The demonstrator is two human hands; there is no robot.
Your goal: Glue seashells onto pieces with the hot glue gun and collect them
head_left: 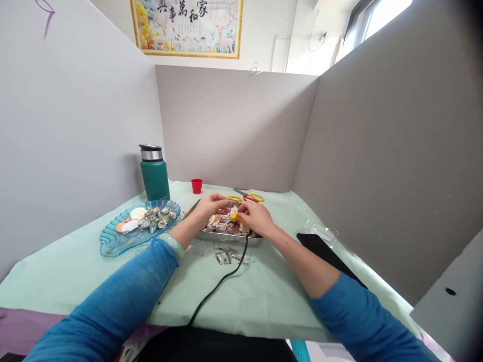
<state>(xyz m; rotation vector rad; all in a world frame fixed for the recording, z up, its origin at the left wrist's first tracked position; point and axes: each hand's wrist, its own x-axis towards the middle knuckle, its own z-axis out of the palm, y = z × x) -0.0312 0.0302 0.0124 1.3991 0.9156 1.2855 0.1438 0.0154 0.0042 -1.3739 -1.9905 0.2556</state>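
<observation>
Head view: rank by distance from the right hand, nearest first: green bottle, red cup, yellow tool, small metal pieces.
From the right hand:
1. Yellow tool: at its fingers, over the metal tray.
2. Small metal pieces: on the table, on the near side of the tray.
3. Red cup: beyond the tray, to the left.
4. Green bottle: farther left, by the partition.

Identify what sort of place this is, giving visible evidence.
Probably a craft booth or workstation: a grey partition encloses a covered table holding a metal tray of shells and scissors.
</observation>
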